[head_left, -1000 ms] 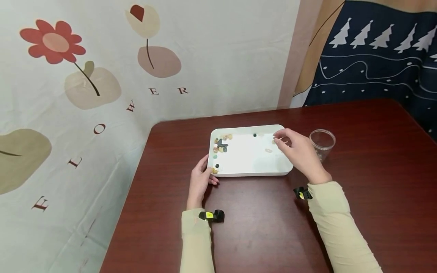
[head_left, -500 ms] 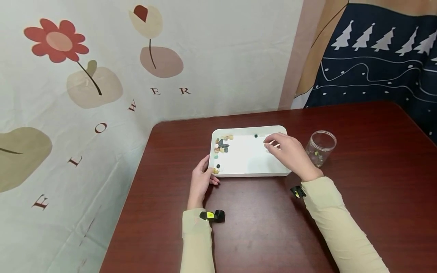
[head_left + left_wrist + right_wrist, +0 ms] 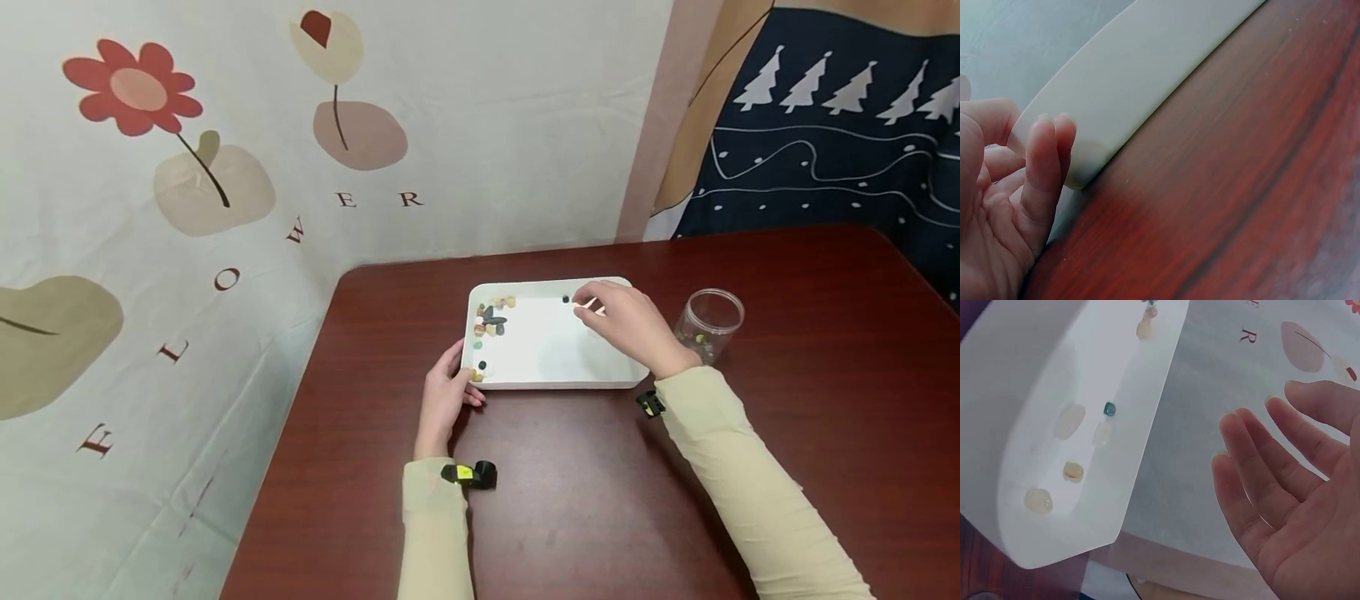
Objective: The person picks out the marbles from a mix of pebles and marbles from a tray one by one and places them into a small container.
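Note:
A white rectangular tray lies on the table with small polished stones in it. My left hand grips its near left corner, thumb at the rim; in the left wrist view, fingertips press against the outer wall. Over the tray's far right part hovers my right hand, fingers loosely bent. Nothing sits between those fingers in the right wrist view. Below them are a dark green stone, a yellowish stone and several pale translucent ones. Grey, yellow and brown stones cluster along the tray's left side.
A clear round jar with some stones at its bottom stands just right of the tray, beside my right wrist. The dark red wooden table meets a printed cloth at the back.
My right hand has moved left over the tray, from its right end toward the dark green stone, uncovering more of the jar. The left hand keeps its hold on the corner.

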`<state>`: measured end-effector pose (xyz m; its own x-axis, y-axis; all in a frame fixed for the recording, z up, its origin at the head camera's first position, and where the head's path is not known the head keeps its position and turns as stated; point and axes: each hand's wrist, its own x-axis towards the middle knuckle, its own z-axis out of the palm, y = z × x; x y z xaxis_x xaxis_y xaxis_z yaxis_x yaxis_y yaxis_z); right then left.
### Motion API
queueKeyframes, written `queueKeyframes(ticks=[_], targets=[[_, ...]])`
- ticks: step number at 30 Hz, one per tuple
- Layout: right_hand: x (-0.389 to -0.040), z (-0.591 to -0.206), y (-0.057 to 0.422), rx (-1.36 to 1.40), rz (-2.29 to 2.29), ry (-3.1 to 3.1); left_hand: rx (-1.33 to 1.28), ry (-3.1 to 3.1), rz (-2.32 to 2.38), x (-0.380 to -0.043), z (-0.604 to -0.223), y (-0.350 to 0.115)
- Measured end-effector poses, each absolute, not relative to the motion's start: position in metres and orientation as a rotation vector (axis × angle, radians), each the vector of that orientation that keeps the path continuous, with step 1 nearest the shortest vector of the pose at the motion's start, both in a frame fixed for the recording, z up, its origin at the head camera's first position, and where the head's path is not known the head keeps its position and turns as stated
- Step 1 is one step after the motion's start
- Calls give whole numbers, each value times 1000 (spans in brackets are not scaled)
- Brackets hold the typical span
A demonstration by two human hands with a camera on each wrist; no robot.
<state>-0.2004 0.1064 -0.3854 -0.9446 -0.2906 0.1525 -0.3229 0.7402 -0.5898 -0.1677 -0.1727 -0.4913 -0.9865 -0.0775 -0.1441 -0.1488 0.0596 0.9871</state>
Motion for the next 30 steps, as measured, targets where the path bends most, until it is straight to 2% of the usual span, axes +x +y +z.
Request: queueKeyframes(ticks=[18,30], targets=[[-228,-369,85,595,950,-2991,-243,2244,2110,-168,-491,-173],[-260,-374,78,694,945,-3055,-231,2230,2109,-168,-490,-174]])
